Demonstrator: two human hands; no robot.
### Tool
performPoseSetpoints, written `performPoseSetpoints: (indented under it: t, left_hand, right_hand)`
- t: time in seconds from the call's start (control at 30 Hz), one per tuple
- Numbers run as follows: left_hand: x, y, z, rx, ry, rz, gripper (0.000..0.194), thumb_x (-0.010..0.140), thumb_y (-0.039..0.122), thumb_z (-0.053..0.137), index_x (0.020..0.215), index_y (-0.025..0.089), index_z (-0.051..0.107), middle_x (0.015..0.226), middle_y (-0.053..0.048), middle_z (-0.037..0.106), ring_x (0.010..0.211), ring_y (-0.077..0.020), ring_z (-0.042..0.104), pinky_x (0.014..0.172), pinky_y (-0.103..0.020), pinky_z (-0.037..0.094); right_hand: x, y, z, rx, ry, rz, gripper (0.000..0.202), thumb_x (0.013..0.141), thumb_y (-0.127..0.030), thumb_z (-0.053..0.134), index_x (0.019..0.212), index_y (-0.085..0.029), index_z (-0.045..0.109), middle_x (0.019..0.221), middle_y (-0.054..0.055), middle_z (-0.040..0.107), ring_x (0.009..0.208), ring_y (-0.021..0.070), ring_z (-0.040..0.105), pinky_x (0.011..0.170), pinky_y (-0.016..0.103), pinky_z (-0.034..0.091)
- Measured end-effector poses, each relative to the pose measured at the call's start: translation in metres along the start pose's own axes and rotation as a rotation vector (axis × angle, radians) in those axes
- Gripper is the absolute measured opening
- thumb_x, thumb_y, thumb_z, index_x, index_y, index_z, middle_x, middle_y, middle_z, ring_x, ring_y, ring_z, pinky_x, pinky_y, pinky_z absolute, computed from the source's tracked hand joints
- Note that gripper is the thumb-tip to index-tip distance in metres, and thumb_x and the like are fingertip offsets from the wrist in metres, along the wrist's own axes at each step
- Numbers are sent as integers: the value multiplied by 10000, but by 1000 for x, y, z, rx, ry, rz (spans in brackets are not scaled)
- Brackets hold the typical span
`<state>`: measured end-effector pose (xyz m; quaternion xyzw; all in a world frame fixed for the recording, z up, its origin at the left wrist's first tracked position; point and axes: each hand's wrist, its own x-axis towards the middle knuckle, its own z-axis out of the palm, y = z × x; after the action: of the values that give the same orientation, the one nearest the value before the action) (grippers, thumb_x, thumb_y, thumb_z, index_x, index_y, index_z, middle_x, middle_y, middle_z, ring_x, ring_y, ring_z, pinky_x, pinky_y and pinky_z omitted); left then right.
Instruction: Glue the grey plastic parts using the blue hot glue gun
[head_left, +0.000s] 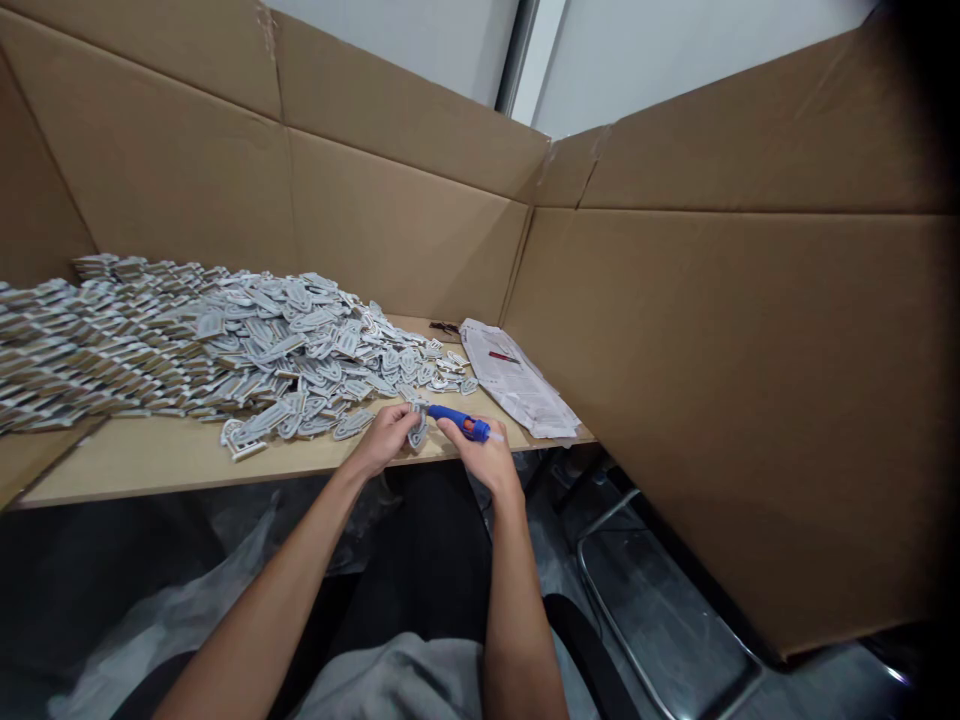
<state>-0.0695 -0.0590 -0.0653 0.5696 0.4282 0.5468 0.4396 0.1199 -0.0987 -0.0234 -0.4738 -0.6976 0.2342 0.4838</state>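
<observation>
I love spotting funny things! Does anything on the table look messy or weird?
Yes, a bit messy: the loose gray pieces in the middle lie every which way, while the stacked rows on the left look neater. The papers beyond the right hand sit at a slant. I can't see anything spilled or broken.

Faint print on papers (521, 392), too small, nothing legible

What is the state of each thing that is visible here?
Small grey looped piece, pinched in left hand.
Blue cylindrical tool, gripped in right hand.
Loose grey looped pieces, heaped.
White-edged flat pieces, stacked in rows.
White printed sheets, lying on pale tabletop.
Thin red stick, lying on them.
Brown cardboard walls, standing upright.
</observation>
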Motion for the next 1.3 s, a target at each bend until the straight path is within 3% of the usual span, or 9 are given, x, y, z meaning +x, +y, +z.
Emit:
performPoseSetpoints:
  t: [0.6,1.3]
  left_hand:
    - [2,-5,-2,-12,-16,5,278,811,398,609,638,184,569,559,27,461,478,-111,409,443,-223,295]
    - [3,-7,-1,-40,3,-12,258,800,384,601,649,184,539,542,57,440,468,-96,390,463,-220,278]
  right_hand:
    - [0,-6,-2,-170,-6,-181,552,885,-636,624,558,-194,578,542,-21,496,534,123,419,562,276,304]
    - [0,-4,-2,-153,-35,-122,556,875,-646,614,576,-184,536,567,-25,463,561,118,404,548,260,290]
